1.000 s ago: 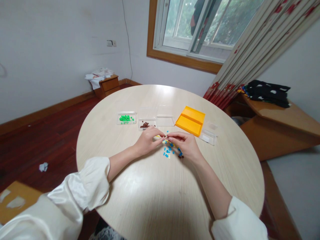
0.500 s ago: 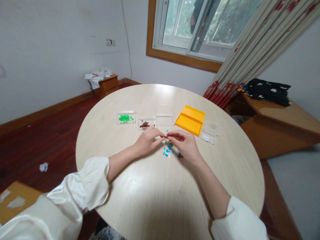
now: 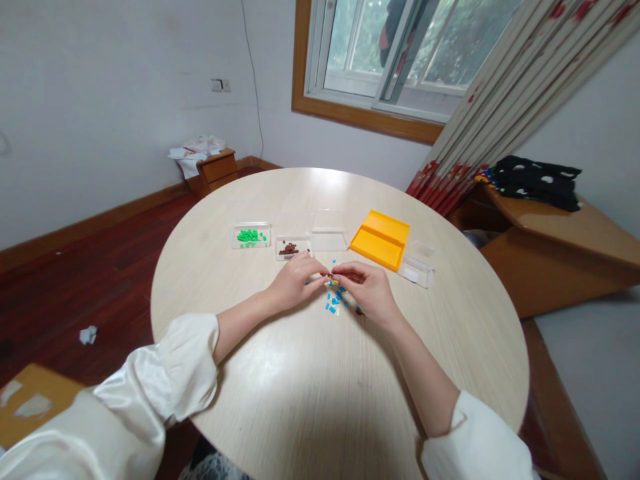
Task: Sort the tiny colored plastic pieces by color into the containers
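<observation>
My left hand (image 3: 295, 281) and my right hand (image 3: 369, 290) meet fingertip to fingertip above the middle of the round table (image 3: 300, 373). Between the fingertips is a small brown piece (image 3: 331, 275), pinched from both sides. Just below them several small blue pieces (image 3: 332, 309) and a few pale yellow ones lie loose on the tabletop. Beyond my left hand stands a clear box with brown pieces (image 3: 289, 249). Farther left is a clear box with green pieces (image 3: 251, 236).
A yellow open case (image 3: 381, 239) lies beyond my right hand, with a clear box (image 3: 416, 272) at its right. Another clear box (image 3: 329, 240) stands left of the case. Dark cloth (image 3: 537, 181) rests on a wooden cabinet at the right.
My right fingertips have shifted slightly left, closer to my left fingertips. The boxes and the yellow case have not moved on the table.
</observation>
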Action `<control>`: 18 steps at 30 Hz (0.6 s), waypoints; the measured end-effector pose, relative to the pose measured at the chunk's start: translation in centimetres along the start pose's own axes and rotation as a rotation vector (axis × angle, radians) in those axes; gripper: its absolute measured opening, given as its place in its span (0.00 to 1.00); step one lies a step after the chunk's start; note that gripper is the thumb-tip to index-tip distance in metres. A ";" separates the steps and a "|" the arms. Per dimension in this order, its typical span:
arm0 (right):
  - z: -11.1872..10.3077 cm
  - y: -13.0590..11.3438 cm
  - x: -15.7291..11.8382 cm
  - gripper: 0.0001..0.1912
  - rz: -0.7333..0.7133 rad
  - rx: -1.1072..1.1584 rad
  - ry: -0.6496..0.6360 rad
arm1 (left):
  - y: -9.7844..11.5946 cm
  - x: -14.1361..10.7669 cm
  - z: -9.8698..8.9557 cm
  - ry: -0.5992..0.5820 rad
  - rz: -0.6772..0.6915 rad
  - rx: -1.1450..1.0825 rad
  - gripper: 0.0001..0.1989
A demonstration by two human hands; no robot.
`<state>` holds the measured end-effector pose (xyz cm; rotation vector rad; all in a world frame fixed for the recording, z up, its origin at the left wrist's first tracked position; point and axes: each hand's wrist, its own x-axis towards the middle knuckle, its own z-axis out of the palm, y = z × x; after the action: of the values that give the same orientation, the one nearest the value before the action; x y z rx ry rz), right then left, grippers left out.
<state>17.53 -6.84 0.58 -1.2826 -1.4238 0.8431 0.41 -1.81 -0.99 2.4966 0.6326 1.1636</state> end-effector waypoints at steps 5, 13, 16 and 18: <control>0.1 0.2 0.0 0.08 -0.028 0.009 0.009 | 0.0 0.1 0.0 -0.019 0.005 -0.003 0.08; 0.0 0.2 -0.1 0.06 -0.048 0.013 -0.012 | 0.2 0.1 0.0 -0.038 0.023 0.005 0.08; 0.0 0.2 -0.1 0.06 -0.047 0.007 -0.010 | 0.3 0.1 -0.1 -0.037 0.032 0.005 0.07; 0.1 0.2 -0.1 0.06 -0.045 0.004 -0.008 | 0.3 0.2 -0.1 -0.043 0.027 0.007 0.07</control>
<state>17.50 -6.86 0.36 -1.2413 -1.4514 0.8211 0.49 -1.98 -0.66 2.5366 0.5949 1.1163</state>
